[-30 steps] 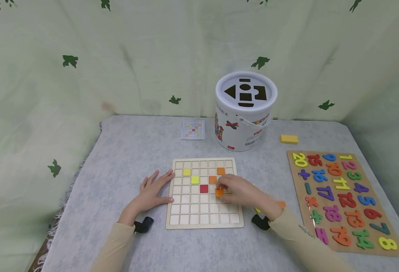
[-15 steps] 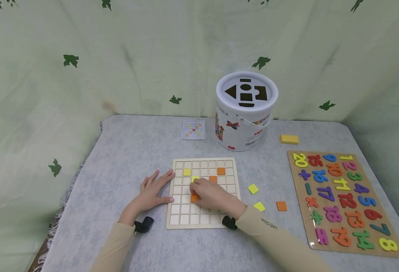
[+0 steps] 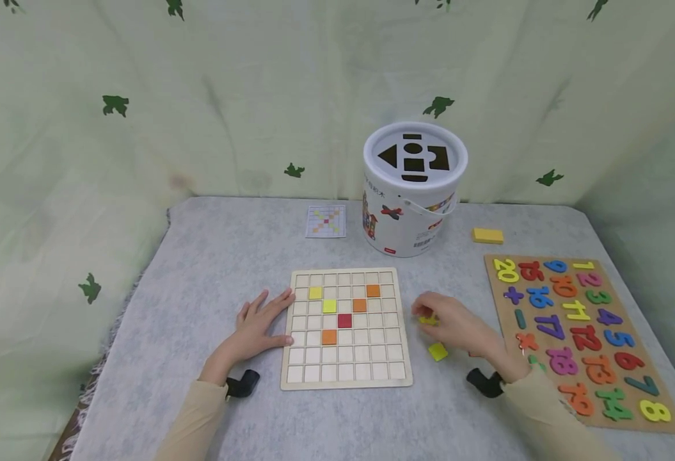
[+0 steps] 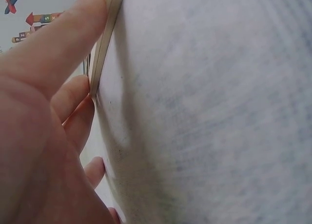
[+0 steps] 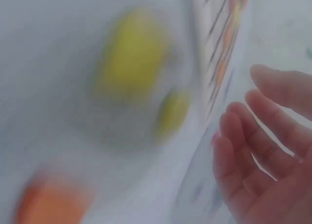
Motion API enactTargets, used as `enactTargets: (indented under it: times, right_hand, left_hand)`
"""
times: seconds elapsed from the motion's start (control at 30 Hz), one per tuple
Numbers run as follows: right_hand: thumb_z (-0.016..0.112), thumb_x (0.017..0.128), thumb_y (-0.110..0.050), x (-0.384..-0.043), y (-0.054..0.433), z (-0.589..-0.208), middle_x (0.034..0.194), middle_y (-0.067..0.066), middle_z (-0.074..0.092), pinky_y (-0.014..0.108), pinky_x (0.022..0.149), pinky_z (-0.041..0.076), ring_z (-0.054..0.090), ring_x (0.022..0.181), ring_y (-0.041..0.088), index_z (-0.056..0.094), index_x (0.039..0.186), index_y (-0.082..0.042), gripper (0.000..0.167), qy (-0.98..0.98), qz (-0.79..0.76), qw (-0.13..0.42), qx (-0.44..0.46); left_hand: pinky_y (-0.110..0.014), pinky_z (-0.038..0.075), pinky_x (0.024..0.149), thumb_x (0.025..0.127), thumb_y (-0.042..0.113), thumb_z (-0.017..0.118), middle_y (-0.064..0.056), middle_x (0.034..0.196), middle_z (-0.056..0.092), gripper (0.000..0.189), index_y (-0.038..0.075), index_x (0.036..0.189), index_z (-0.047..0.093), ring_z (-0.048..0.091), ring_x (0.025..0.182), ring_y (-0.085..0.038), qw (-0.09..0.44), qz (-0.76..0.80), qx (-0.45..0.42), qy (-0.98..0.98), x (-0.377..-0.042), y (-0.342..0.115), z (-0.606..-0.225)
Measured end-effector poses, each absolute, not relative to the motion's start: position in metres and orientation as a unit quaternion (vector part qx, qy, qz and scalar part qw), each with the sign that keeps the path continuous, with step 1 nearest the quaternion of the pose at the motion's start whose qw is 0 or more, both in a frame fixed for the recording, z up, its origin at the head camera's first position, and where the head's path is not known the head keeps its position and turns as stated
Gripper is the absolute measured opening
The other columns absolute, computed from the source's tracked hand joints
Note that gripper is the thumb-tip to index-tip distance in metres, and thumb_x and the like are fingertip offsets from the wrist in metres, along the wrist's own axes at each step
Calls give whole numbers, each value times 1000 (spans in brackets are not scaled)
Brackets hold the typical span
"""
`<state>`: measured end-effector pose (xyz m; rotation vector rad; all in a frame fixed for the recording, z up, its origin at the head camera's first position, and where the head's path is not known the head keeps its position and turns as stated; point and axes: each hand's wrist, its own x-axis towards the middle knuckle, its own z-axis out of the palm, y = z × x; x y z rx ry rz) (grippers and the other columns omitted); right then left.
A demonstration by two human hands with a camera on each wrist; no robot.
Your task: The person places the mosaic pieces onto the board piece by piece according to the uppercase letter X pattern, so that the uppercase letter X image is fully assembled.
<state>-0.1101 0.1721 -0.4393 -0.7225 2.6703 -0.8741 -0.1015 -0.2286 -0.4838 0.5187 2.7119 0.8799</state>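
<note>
My left hand (image 3: 254, 328) rests at the left edge of a wooden grid board (image 3: 400, 374), its thumb and fingertips touching the rim. On the board lie yellow tiles (image 3: 315, 292), a red tile (image 3: 345, 321) and several orange tiles (image 3: 329, 337). To the board's right, my right hand (image 3: 457, 325) hovers over a yellow tile (image 3: 428, 319) partly covered by its fingers. In the right wrist view its fingers are loosely bent, apart from the tiles, and hold nothing. Another yellow tile (image 3: 437, 351) lies closer to me; a loose orange tile (image 5: 53, 202) shows blurred in that view.
Behind the board lies a small pattern card (image 3: 325, 221), beside a white bucket (image 3: 397, 224) with a shape-cut lid. A yellow block (image 3: 488, 236) sits at the back right. A number puzzle board (image 3: 593, 346) lies to the right, partly beneath the right forearm.
My right hand carried an orange tile leftward, and that tile now lies in a cell below and left of the red one. The hand has since moved right, off the board. My left hand stays put.
</note>
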Motion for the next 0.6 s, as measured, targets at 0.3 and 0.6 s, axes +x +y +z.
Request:
enactTargets:
  times: [0.3, 0.6]
  right_hand:
    - [80, 75, -4, -80, 249, -451, 90, -6, 56, 36, 74, 51, 54, 83, 15, 63, 95, -12, 28, 938, -238, 133, -214]
    - [80, 72, 1, -77, 246, -456, 88, -7, 53, 36, 74, 52, 52, 80, 13, 61, 92, -14, 31, 949, -183, 109, -232]
  left_hand:
    - [-60, -8, 106, 84, 41, 72, -4, 158, 21, 84, 14, 152, 30, -3, 143, -38, 124, 305, 174, 928, -101, -229, -483]
    - [-61, -9, 106, 84, 41, 72, -5, 157, 21, 84, 13, 151, 31, -3, 143, -38, 124, 309, 176, 926, -101, -230, -484]
